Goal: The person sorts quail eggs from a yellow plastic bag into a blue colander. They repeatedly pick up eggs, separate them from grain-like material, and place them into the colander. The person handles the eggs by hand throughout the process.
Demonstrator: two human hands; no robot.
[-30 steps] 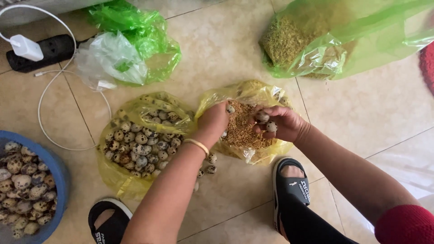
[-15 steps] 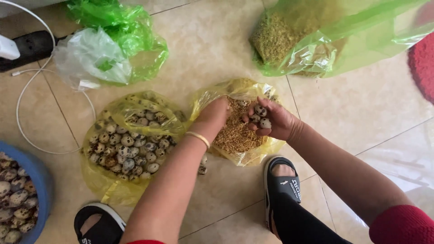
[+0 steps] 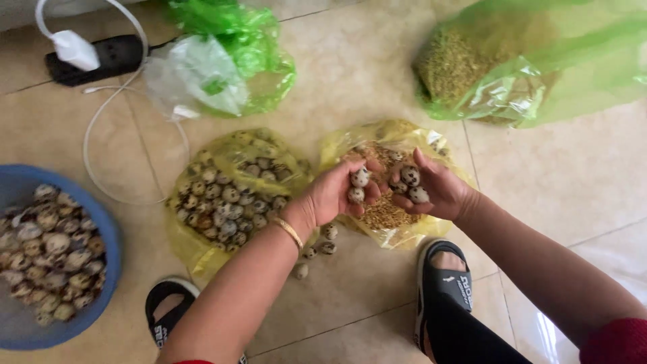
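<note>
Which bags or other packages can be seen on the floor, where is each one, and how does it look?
Yellow bag of husks: centre, open, under both hands.
Yellow bag of speckled eggs: left of it, open.
Green bag of husks: top right, translucent.
Crumpled green bag: top centre, with a white bag on it.
Blue basin: far left, round, egg-filled.

A blue basin [image 3: 101,222] of eggs, green bags [image 3: 236,40], a black power strip [image 3: 108,57].

Bare forearms, a gold bangle [image 3: 291,232] on the left wrist, a red sleeve [image 3: 617,344], black sandals [image 3: 443,286].
</note>
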